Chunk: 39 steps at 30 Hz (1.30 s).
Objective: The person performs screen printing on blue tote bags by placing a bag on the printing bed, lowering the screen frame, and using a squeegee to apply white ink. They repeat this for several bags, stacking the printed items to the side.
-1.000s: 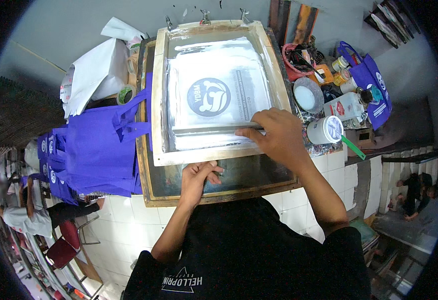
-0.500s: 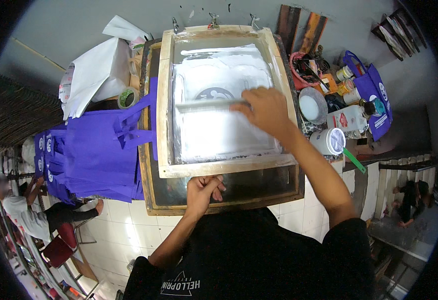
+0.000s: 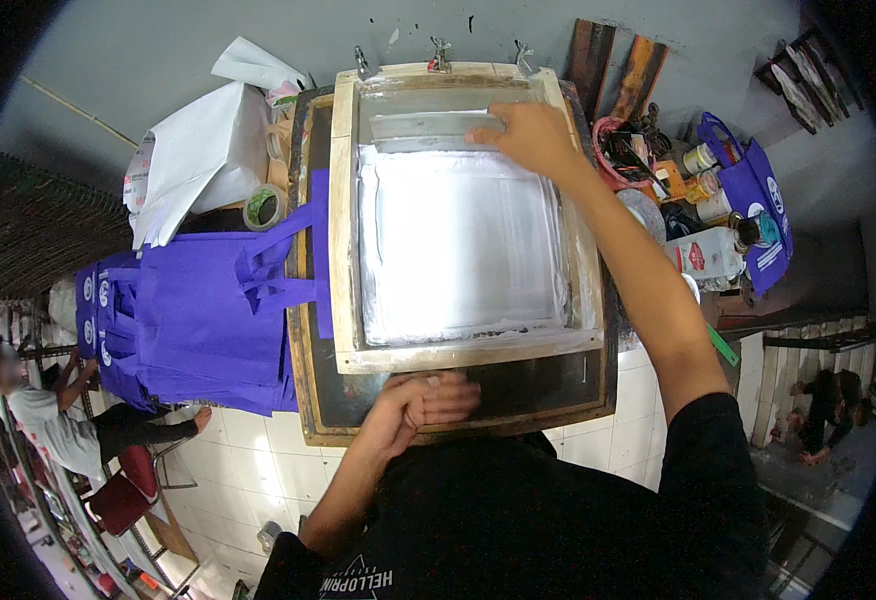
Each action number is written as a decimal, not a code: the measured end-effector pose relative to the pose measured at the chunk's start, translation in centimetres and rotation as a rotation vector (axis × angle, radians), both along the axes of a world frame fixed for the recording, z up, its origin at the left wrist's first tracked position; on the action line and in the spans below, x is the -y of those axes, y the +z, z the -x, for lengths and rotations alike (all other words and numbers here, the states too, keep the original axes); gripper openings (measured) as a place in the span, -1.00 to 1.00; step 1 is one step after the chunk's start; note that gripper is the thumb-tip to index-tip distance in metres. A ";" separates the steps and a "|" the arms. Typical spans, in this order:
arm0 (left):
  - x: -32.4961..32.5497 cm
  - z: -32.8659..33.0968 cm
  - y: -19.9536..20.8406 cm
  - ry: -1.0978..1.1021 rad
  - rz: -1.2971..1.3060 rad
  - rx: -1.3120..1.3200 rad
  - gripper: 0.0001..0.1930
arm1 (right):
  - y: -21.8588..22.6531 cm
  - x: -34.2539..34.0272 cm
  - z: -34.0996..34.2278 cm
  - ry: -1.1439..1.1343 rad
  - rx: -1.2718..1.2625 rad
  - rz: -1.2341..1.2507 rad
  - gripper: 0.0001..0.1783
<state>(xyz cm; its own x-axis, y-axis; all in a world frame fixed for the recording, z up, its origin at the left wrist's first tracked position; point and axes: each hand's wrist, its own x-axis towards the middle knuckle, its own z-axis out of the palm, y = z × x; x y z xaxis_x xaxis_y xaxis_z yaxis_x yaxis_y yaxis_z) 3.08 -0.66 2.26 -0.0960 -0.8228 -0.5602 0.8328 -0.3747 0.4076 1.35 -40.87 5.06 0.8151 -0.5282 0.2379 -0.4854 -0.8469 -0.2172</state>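
Note:
A wooden screen-printing frame [image 3: 342, 270] lies on a dark board [image 3: 308, 400] with a wooden border. White ink [image 3: 458, 250] covers most of its mesh. At the far end of the mesh, my right hand [image 3: 530, 138] grips a squeegee [image 3: 420, 130] by its right end; the blade is tilted. My left hand [image 3: 423, 408] hovers by the frame's near edge, holding nothing; its fingers look loosely stretched and are blurred by motion. From under the frame's left side sticks out the edge of a purple bag [image 3: 321, 275], with its handle [image 3: 283, 290].
Purple bags [image 3: 198, 310] are stacked at left, near a roll of tape [image 3: 263, 208] and white sheets [image 3: 208, 150]. Jars, a plastic jug [image 3: 708, 255] and a green-handled tool [image 3: 723, 345] stand at right. Clamps [image 3: 440, 55] line the far edge. A person [image 3: 53, 420] sits far left; another [image 3: 828, 410] is far right.
My right hand has moved the squeegee away from me to the mesh's far end. White ink now covers the round design seen before. My left hand's fingers have loosened.

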 end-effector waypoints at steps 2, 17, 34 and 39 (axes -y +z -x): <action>1.5 -1.6 1.3 -0.157 0.102 0.283 -0.63 | -0.6 -0.6 0.6 0.004 0.028 0.067 -0.29; 18.4 -14.8 3.5 0.008 0.244 2.129 -0.74 | -2.3 -5.3 3.2 0.049 0.210 0.262 -0.34; 5.0 -5.2 4.5 -0.138 0.236 2.064 -0.83 | -1.5 -18.6 13.1 0.086 0.114 0.161 -0.43; 3.0 -3.5 4.3 -0.084 0.283 2.070 -0.78 | -1.6 -20.9 14.8 0.052 0.023 0.094 -0.56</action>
